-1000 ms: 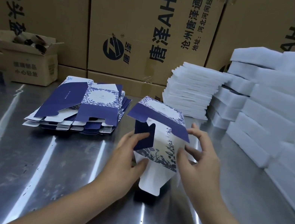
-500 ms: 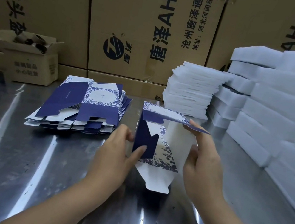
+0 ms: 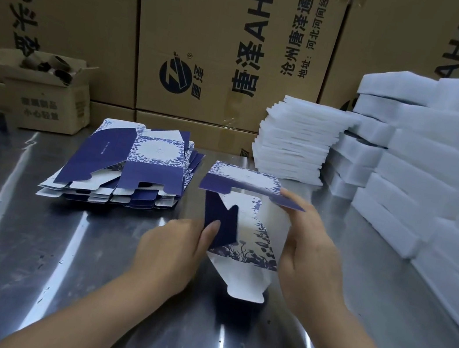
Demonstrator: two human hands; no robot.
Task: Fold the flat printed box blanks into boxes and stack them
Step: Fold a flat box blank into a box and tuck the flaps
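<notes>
Now both hands hold one box

The left hand (image 3: 174, 251) pinches the dark blue flap of the blue-and-white printed cardboard box blank (image 3: 256, 240); the right hand (image 3: 311, 259) grips its right side, over the middle of the shiny steel counter (image 3: 24, 254). A pile of flat blanks (image 3: 131, 168) lies toward the far edge.

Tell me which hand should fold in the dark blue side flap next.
Left, probably. The left hand has its thumb on the dark blue side flap, while the right hand is busy holding the half-folded box at its far side and top flap.
</notes>
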